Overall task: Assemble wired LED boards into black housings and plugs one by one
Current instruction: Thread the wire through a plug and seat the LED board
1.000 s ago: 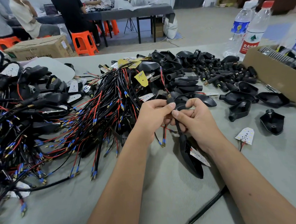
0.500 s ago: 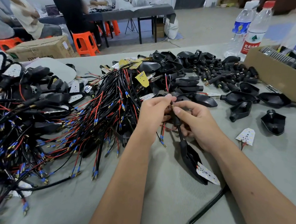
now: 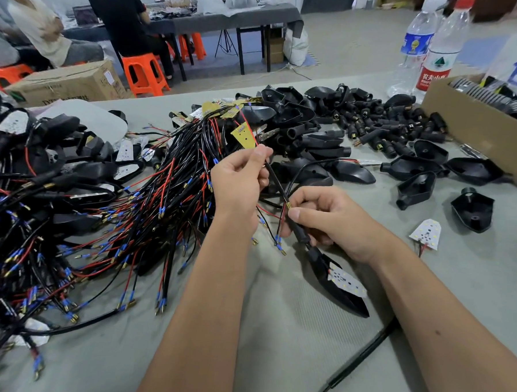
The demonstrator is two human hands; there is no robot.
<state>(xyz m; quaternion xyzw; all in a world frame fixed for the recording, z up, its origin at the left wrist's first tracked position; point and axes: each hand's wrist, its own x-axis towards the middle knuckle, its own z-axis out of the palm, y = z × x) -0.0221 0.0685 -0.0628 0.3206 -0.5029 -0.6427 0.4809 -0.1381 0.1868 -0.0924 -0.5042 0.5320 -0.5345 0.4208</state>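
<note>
Pinching a black cable running diagonally, the left hand is pulling up-left; the right hand is gripping the housing's neck, loose wires crowding left.

black housing | tilted, off table | white LED board apparently seated inside

Two bare forearms, no sleeves, watch or rings; short plain fingernails on each grip.

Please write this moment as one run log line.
left hand: pinches black wire | right hand: grips plug | housing: LED board inside, on table
</note>
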